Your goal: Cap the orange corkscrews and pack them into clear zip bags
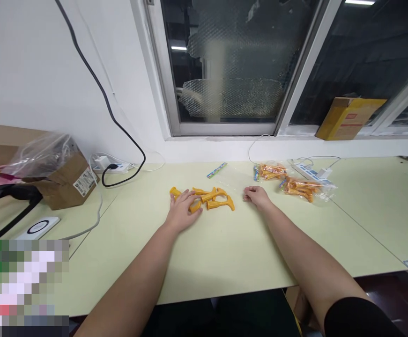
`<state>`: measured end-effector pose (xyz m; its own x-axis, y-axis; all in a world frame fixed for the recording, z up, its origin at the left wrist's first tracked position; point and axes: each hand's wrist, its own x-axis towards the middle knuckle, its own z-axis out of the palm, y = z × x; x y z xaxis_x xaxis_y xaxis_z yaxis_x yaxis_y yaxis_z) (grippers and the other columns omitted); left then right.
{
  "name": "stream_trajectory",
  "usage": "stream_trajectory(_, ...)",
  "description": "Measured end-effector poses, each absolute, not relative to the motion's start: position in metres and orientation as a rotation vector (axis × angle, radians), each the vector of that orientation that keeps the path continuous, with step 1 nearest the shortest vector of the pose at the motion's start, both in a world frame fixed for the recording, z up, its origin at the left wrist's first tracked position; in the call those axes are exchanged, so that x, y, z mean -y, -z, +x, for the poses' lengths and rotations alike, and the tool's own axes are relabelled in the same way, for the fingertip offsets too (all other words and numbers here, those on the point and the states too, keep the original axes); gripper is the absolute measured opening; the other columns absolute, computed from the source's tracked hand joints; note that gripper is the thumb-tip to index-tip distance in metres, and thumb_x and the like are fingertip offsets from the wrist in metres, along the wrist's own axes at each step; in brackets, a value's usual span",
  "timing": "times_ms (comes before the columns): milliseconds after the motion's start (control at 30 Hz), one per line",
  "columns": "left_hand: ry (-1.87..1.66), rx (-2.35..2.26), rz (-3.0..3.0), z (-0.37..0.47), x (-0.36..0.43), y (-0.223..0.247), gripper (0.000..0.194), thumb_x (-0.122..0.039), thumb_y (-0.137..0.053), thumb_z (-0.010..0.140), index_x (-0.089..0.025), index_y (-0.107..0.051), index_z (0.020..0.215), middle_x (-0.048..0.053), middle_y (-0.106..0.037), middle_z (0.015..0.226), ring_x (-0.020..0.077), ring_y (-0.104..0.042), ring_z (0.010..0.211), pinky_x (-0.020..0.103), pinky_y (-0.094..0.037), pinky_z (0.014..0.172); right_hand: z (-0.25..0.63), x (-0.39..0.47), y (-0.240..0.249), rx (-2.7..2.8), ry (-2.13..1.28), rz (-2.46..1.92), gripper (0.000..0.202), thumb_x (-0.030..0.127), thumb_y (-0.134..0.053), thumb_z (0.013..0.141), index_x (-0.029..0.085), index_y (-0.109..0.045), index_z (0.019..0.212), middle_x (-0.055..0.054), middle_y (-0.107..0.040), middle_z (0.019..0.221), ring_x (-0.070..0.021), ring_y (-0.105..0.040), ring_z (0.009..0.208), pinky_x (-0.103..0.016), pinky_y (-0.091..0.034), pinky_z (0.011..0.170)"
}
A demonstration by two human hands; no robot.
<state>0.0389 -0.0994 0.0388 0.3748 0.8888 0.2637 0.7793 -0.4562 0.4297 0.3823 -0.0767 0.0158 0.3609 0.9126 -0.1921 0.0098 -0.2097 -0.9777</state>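
Note:
Several orange-yellow plastic toy tools [220,204] lie loose in the middle of the pale green table. My left hand [183,209] rests on the left part of this group, fingers spread over the pieces. To the right, my right hand [255,194] has its fingers pressed together at the edge of a clear plastic bag [233,177], which lies flat behind the toys. A colourful printed strip [217,170] is at the bag's left end. Beyond my right hand lie two filled clear bags of orange toys [272,171], [304,188].
Behind the filled bags is a white power strip [311,172]. On the left stand a cardboard box [68,182], a white charging pad [38,228] and black and white cables. A yellow-brown carton [351,119] leans on the window sill.

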Motion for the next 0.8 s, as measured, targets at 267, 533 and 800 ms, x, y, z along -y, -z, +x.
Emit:
stream_trajectory(267,-0.733,-1.43,2.369,0.038,0.103,-0.04,0.035,-0.046,-0.059,0.096,-0.032,-0.069,0.126,0.006,-0.063,0.148,0.0335,-0.045,0.15,0.072,-0.003,0.129,0.381,0.019,-0.023,1.218,-1.005,-1.723,0.02,0.001,-0.06,0.077,0.016,-0.072,0.08,0.003,-0.06,0.054,-0.0103,-0.054,0.047,-0.021,-0.052,0.054)
stream_trajectory(533,-0.765,-1.45,2.362,0.031,0.105,-0.041,0.035,-0.05,-0.061,0.096,-0.033,-0.068,0.126,0.004,-0.064,0.147,0.0341,-0.045,0.151,0.07,-0.004,0.129,0.347,-0.007,-0.02,1.484,-0.792,-1.665,0.045,0.011,-0.062,0.084,0.021,-0.07,0.127,-0.014,-0.06,0.14,-0.0236,-0.068,0.112,-0.041,-0.054,0.105)
stream_trajectory(800,-0.757,-1.441,2.353,0.03,0.104,-0.038,0.034,-0.049,-0.061,0.096,-0.033,-0.07,0.124,0.005,-0.063,0.148,0.0349,-0.045,0.151,0.066,-0.004,0.131,0.326,-0.01,-0.017,2.137,-0.456,-1.62,0.032,0.035,-0.045,0.104,0.025,-0.072,0.118,-0.011,-0.066,0.133,-0.0306,-0.055,0.13,-0.054,-0.037,0.117)
